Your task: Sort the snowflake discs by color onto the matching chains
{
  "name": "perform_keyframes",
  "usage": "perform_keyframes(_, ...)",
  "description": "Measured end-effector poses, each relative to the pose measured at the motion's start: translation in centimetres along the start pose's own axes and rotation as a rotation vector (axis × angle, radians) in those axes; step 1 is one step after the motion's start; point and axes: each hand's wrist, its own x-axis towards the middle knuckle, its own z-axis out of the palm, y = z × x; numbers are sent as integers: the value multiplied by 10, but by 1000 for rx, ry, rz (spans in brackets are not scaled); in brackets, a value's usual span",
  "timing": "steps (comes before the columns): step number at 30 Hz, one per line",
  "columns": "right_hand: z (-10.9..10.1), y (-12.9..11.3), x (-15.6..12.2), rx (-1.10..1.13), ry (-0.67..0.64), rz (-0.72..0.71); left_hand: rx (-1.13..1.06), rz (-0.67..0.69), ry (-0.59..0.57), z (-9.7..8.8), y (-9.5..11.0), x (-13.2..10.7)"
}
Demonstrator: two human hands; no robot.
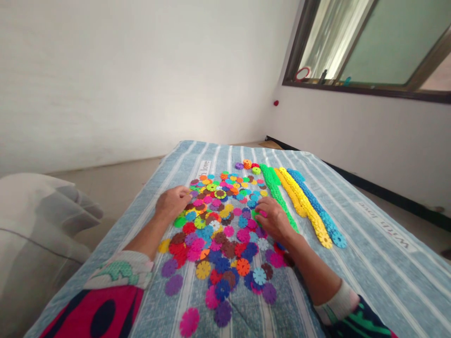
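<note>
Head view: sole camera, looking down on a blue cloth with white stripes (pixel 366 277).
Loose pile: thin, notched, plastic-looking flower discs in mixed colours (pixel 220 238), spread between the two hands.
Left hand (pixel 173 203): at the pile's left edge, fingers bent inward; cannot tell whether they grip a disc.
Right hand (pixel 274 217): at the pile's right edge, beside the green row; fingers curled, a magenta disc by the tips, grip uncertain.
Colour rows: overlapping green discs (pixel 275 190), yellow discs (pixel 303 202), blue discs (pixel 316 206), right of the pile.
Step, judged: picking through the mixed discs by colour.
Next move, judged: calls for a pinch on one disc without dragging its neighbours.
Hidden: right palm underside; lower discs under upper ones; whatever supports the cloth.
Cut off: both sleeves, at the bottom edge.
</note>
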Motion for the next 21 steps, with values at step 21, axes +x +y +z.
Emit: perform_keyframes(21, -29, 2, 0, 158, -35, -100, -1, 6, 16, 3, -3, 4)
